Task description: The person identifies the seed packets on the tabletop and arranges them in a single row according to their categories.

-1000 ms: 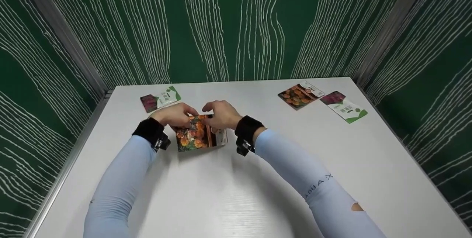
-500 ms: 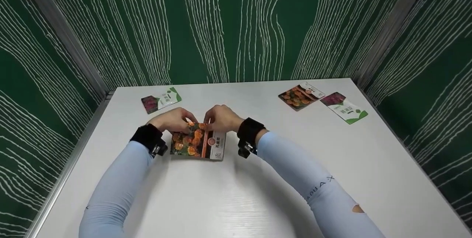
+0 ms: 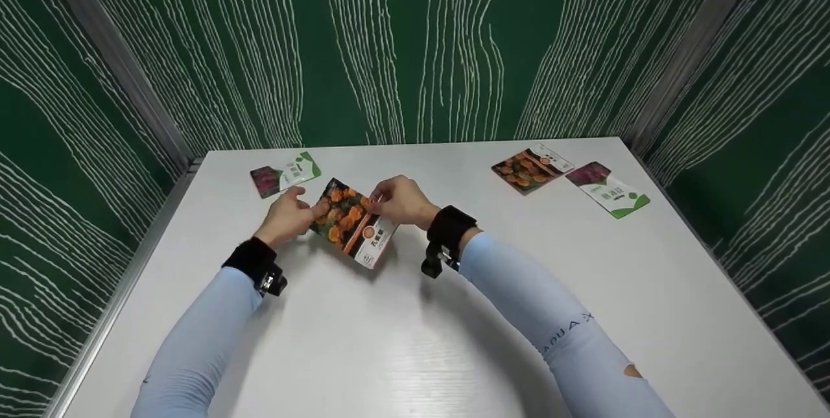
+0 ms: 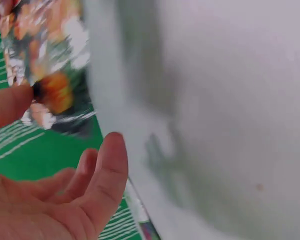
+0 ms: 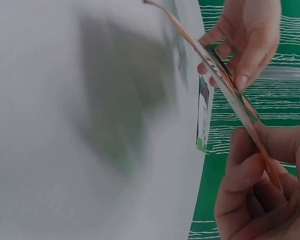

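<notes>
A seed packet with orange flowers and a white label band is held tilted above the table, its shadow below it. My right hand pinches its upper right edge between thumb and curled fingers; the right wrist view shows the packet nearly edge-on in that grip. At the packet's left edge is my left hand, its thumb laid at the printed face. In the left wrist view the other fingers of the left hand spread loosely away from the packet.
Behind my left hand lies a green-and-white packet with purple flowers. At the back right lie another orange-flower packet and a second purple-flower packet, side by side on the white table. Green patterned walls surround the table.
Both hands first grip the packet's far edge. The packet has since turned clockwise, its label end swinging toward me, while my left hand has loosened and shifted to its left edge.
</notes>
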`<state>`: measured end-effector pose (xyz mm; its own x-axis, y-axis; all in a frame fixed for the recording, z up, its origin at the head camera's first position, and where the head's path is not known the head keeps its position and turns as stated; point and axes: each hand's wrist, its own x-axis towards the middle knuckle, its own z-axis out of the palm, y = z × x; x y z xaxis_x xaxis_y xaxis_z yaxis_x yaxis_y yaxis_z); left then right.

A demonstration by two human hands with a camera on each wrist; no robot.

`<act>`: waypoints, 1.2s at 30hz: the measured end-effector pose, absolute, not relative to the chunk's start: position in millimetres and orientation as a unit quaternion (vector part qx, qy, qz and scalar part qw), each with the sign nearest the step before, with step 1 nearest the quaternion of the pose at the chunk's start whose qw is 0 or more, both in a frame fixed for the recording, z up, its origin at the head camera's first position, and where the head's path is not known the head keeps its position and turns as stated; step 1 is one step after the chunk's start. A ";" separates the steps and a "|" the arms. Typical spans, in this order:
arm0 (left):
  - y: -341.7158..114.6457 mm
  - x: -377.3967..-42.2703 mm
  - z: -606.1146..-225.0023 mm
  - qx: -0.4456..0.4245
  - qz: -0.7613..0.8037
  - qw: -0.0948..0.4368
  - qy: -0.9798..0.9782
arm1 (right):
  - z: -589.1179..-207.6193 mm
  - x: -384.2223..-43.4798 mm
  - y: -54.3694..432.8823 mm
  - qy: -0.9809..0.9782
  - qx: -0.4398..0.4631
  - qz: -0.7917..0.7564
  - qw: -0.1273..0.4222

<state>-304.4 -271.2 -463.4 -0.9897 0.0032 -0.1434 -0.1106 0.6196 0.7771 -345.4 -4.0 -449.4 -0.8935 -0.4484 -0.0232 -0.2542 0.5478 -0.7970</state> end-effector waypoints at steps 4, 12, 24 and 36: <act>-271.3 -303.4 -471.4 -0.068 0.506 0.089 0.855 | -453.7 -346.7 -4.3 0.852 -0.158 -0.486 0.113; -263.4 -302.1 -476.6 -0.105 0.600 0.102 0.786 | -462.2 -342.4 -10.1 0.825 -0.121 -0.532 0.148; -269.8 -296.6 -479.5 -0.104 0.543 0.082 0.829 | -481.4 -319.3 -18.2 0.837 -0.132 -0.484 0.217; -275.5 -281.7 -481.4 -0.058 0.392 0.074 0.915 | -490.9 -296.4 -33.9 0.858 -0.181 -0.402 0.263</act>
